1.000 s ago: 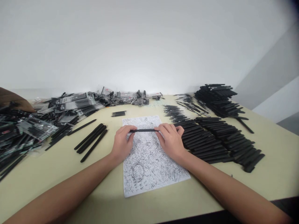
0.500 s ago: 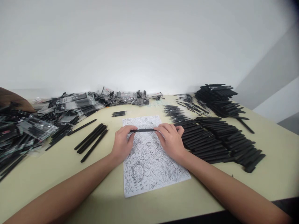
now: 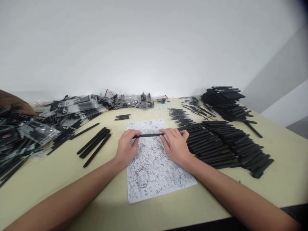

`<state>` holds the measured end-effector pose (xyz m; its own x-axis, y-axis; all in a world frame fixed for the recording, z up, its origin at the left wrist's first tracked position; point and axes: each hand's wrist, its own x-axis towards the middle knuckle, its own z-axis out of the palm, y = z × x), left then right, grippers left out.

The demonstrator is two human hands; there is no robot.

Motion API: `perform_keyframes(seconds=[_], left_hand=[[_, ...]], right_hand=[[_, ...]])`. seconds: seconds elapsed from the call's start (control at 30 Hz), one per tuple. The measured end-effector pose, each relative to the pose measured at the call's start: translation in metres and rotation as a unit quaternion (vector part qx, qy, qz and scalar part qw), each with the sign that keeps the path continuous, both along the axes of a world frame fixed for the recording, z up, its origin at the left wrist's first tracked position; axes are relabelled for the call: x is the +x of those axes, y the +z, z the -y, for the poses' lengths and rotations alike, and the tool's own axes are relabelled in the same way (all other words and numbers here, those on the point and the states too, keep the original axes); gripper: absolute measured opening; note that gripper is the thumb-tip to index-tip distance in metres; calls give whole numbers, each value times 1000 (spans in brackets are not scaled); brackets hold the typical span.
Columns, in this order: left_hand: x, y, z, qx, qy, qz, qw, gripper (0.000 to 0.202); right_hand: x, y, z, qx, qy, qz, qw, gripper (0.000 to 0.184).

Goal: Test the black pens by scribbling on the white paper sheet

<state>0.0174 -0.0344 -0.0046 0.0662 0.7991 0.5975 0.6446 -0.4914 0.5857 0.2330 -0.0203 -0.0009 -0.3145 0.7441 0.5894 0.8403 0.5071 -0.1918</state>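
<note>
Spanning the space between 2 hands, a black pen (image 3: pixel 151 135) lies crosswise, nearly level, over the upper part of the paper (image 3: pixel 158 179); whether it touches the sheet cannot be told. The left hand (image 3: pixel 126 146) has its grip closed, thumb and fingertips pinched together around the left end. The right hand (image 3: pixel 176 146) has a matching closed grip on the other end, leaving the middle bare. Dense dark scribbles cover the paper, with a round scrawl near its lower left, and it lies flat on the pale yellow tabletop (image 3: pixel 96 202). Left of the left hand, a few loose pens (image 3: pixel 95 143) lie slanted side by side. Beyond the sheet's far edge sits a small bundle (image 3: pixel 122 117) of thin rods. Clear bags (image 3: pixel 77 106) are heaped along the far left, near a brown object (image 3: pixel 15 101) at the edge of view. Just beside the right hand, 2 rows (image 3: pixel 211 147) of black pens fan out; behind them rise a pen stack (image 3: pixel 222 96) and some scattered rods (image 3: pixel 180 117). A plain wall (image 3: pixel 154 45) stands behind.
</note>
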Motion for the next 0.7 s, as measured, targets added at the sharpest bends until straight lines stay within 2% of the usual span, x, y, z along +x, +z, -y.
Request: perform_keyframes(seconds=[0.7], left_hand=[[0,1,-1,1,-25,9,1000,26]], right_hand=[[1,1,0,-6,24,-39,999,19]])
